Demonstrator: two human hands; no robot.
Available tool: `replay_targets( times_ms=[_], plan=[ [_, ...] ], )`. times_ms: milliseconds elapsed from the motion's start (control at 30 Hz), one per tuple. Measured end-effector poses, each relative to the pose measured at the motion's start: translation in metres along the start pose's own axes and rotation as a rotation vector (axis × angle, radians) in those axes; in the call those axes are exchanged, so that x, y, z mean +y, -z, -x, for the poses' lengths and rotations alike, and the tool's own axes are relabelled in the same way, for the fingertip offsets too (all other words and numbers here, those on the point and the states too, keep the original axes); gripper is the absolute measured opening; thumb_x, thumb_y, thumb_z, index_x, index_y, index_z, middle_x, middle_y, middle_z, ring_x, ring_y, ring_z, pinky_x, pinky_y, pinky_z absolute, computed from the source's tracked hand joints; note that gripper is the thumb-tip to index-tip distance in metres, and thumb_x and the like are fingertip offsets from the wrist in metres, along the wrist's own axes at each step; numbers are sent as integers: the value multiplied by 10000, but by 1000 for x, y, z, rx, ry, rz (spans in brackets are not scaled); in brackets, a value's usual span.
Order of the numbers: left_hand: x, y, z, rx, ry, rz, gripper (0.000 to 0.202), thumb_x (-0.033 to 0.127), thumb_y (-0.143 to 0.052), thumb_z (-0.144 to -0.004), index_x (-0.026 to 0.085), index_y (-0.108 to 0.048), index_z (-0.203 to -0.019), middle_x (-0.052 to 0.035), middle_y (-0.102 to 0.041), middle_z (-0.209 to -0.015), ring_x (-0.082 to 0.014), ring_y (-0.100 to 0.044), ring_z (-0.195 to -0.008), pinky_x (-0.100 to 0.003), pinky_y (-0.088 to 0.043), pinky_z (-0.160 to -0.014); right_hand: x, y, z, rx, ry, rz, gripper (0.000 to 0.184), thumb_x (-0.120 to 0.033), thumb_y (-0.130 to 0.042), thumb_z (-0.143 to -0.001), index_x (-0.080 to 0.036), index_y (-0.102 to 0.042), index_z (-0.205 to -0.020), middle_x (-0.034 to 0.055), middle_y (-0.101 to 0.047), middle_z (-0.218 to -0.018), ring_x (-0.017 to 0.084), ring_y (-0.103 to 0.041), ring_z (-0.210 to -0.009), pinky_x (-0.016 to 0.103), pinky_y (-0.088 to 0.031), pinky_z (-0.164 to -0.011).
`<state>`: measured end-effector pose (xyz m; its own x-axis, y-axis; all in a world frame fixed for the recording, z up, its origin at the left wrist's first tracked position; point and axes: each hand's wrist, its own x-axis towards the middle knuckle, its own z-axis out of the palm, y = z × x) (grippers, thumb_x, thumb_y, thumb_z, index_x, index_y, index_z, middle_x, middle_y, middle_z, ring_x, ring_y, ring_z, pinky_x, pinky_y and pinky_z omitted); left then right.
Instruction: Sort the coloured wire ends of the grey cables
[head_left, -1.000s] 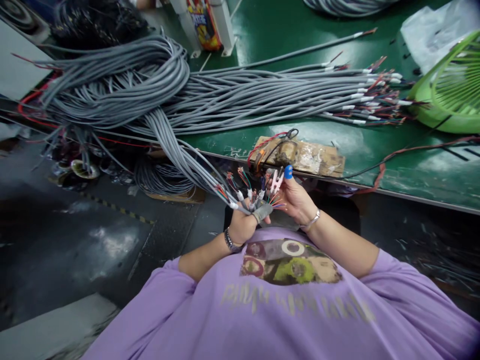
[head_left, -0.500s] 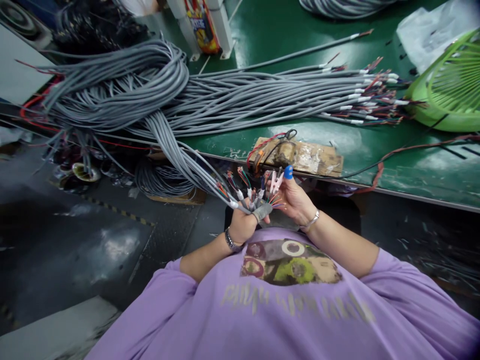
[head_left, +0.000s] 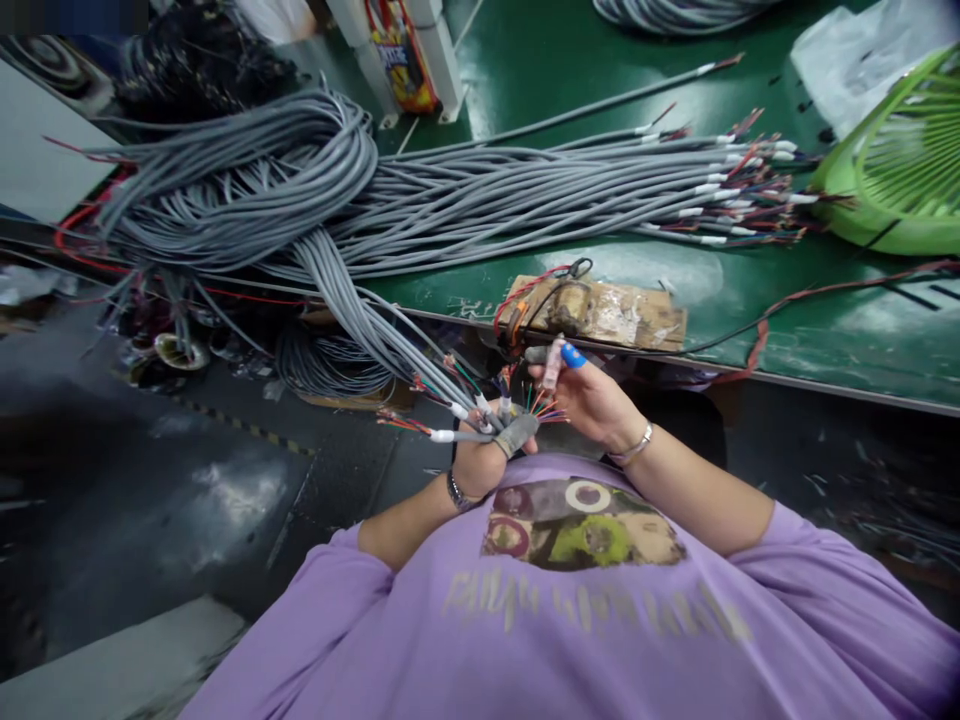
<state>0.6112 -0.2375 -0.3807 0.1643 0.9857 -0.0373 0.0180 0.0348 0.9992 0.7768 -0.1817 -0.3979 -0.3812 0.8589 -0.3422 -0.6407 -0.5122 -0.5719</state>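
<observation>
My left hand [head_left: 484, 462] is closed around the ends of several grey cables [head_left: 375, 335], with a grey cover on its thumb. Fanned coloured wires [head_left: 551, 412] stick out past that thumb towards my other hand. Other cable ends with white sleeves [head_left: 442, 436] and bared wires splay out to the left. Just to the right, my right hand [head_left: 609, 412] pinches a small pink clothespin [head_left: 553, 366]; a blue cover sits on the thumb. The right fingertips are partly hidden behind the clothespin.
On the green table [head_left: 525, 60] lies a long bundle of grey cables [head_left: 540, 195], looped at the left. A wooden block [head_left: 637, 315] with wires sits at the front edge. To the right stands a green fan [head_left: 862, 215]. Coiled cable [head_left: 330, 360] lies below the table.
The pink clothespin has turned in my right hand and now shows edge-on. One white-sleeved cable end has swung out to the left of my left hand. My right hand has shifted slightly right.
</observation>
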Motion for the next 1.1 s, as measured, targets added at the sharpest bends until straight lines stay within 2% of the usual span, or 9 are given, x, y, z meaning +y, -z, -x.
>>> replay_targets(
  times_ms=[67,133,267,333,400,500,567,867,1100],
  plan=[
    [1,-3,-2,22,-26,-11,291,359,-690,-851,184,-688,-619,-14,-665,-576,-131,-596,-554,-279,-471,-610,0,2,0,11,34,24,358,-557,-692,-799,-200,-676,-829,2,-680,-739,104,-535,-582,247,-431,-557],
    [2,-7,-4,47,-49,-51,313,369,-684,-854,180,-684,-604,-19,-660,-572,-133,-595,-557,-278,-473,-607,2,5,0,30,99,62,401,-593,-692,-785,-193,-668,-800,-6,-638,-684,104,-507,-568,250,-415,-549],
    [3,-12,-7,74,-66,-106,329,394,-677,-854,176,-687,-608,-25,-661,-580,-135,-592,-557,-279,-473,-600,9,11,-4,169,369,192,452,-628,-753,-711,-195,-624,-681,-33,-559,-601,87,-427,-533,238,-369,-527],
    [3,-12,-8,64,-61,-132,323,402,-682,-849,177,-694,-618,-27,-660,-586,-138,-592,-565,-281,-472,-601,12,12,-7,208,441,232,462,-641,-755,-698,-200,-620,-663,-41,-535,-568,86,-412,-520,237,-355,-515],
    [4,-12,-9,50,-51,-163,323,410,-691,-840,179,-697,-614,-28,-652,-586,-145,-596,-577,-286,-475,-609,14,10,-9,155,370,195,485,-688,-710,-709,-208,-642,-710,-30,-553,-568,107,-463,-539,251,-382,-525],
    [3,-12,-10,38,-63,-183,349,423,-688,-839,183,-685,-585,-27,-635,-576,-149,-589,-581,-295,-484,-633,13,3,-11,15,162,69,556,-749,-631,-734,-206,-682,-843,2,-628,-628,158,-582,-630,281,-451,-560],
    [2,-12,-10,42,-74,-179,362,427,-687,-839,183,-672,-571,-26,-636,-579,-145,-580,-573,-297,-488,-643,11,0,-12,-19,99,10,567,-745,-616,-753,-202,-693,-898,11,-659,-661,170,-619,-664,288,-476,-569],
    [-8,-11,-9,59,-44,-156,373,439,-681,-842,168,-667,-586,-27,-635,-580,-132,-565,-554,-281,-479,-622,9,-1,-12,10,86,-57,512,-680,-648,-782,-211,-700,-982,16,-705,-721,188,-656,-736,318,-509,-637],
    [-9,-10,-8,37,-32,-164,342,419,-680,-850,165,-677,-621,-24,-626,-565,-136,-580,-559,-277,-467,-598,9,-4,-9,26,86,-48,492,-686,-650,-777,-216,-688,-918,21,-705,-709,199,-667,-756,320,-512,-627]
  ],
)
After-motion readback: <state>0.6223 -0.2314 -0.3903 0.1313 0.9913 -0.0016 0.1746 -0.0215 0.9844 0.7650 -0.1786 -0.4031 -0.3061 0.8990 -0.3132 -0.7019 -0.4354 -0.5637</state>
